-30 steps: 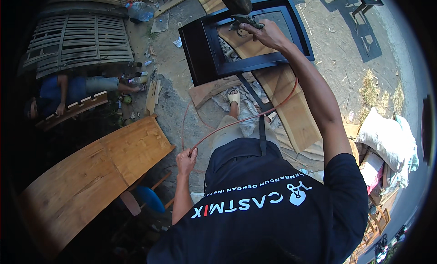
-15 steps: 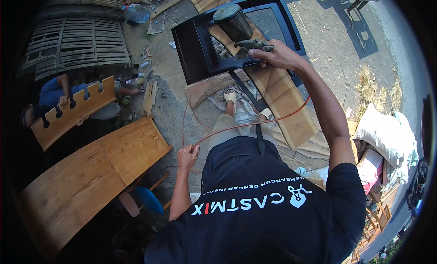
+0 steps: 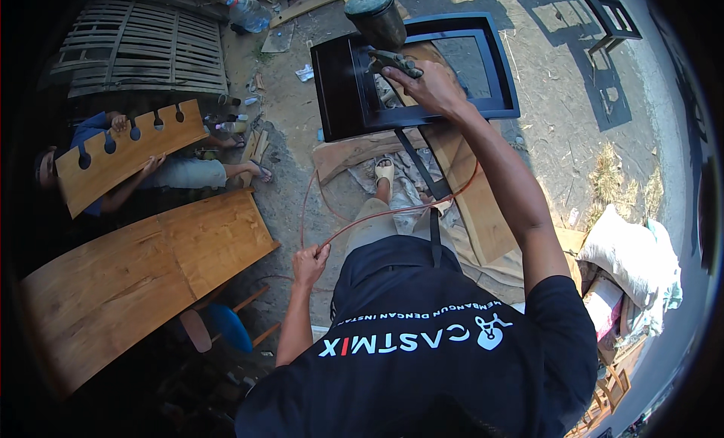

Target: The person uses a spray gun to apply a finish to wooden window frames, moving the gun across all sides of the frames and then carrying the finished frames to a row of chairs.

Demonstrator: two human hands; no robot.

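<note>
Right hand (image 3: 428,87) clenched on spray gun (image 3: 385,30), cup upright just above fist, nozzle aimed at dark frame (image 3: 343,98) directly beneath. Left hand (image 3: 309,263) closed on orange hose (image 3: 362,219), held low and aside, likely keeping slack off wet frame.

One head-worn fisheye looks steeply down over the person's shoulders

Sunlit dirt ground (image 3: 558,83) outdoors, with wooden planks (image 3: 136,272), slatted panels (image 3: 143,46) and stuffed sacks (image 3: 626,257) around.

one spray gun (image 3: 381,30), one black frame (image 3: 422,68), one hose (image 3: 377,212)
</note>
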